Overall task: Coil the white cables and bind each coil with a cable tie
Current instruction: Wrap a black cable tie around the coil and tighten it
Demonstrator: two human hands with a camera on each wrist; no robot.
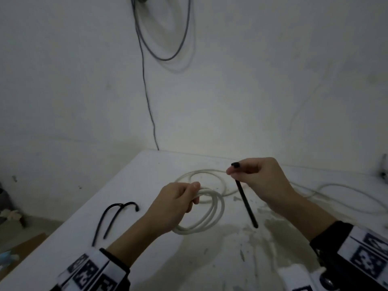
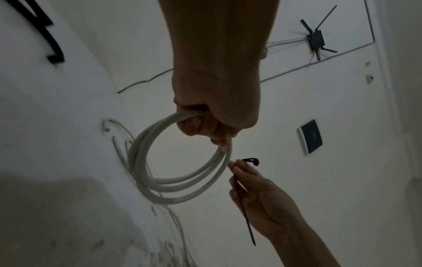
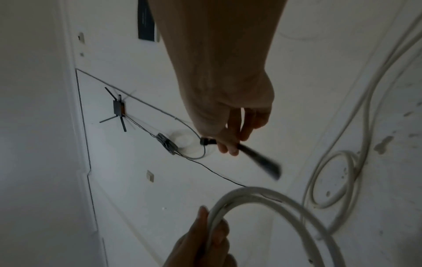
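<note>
My left hand [image 1: 178,198] grips a coiled white cable [image 1: 212,215] of about three loops, held just above the white table [image 1: 147,171]. The same coil [image 2: 160,171] hangs from my left fist [image 2: 205,122] in the left wrist view. My right hand [image 1: 252,175] pinches a black cable tie [image 1: 245,200] near its head, the strap hanging down to the right of the coil. In the right wrist view the tie [image 3: 258,159] sticks out from my right fingers [image 3: 228,144] above the coil [image 3: 262,200].
More white cable [image 1: 210,175] lies looped on the table behind the coil and trails off to the right [image 1: 346,190]. Two spare black cable ties [image 1: 113,217] lie at the table's left edge. A grey cable [image 1: 147,80] hangs down the wall behind.
</note>
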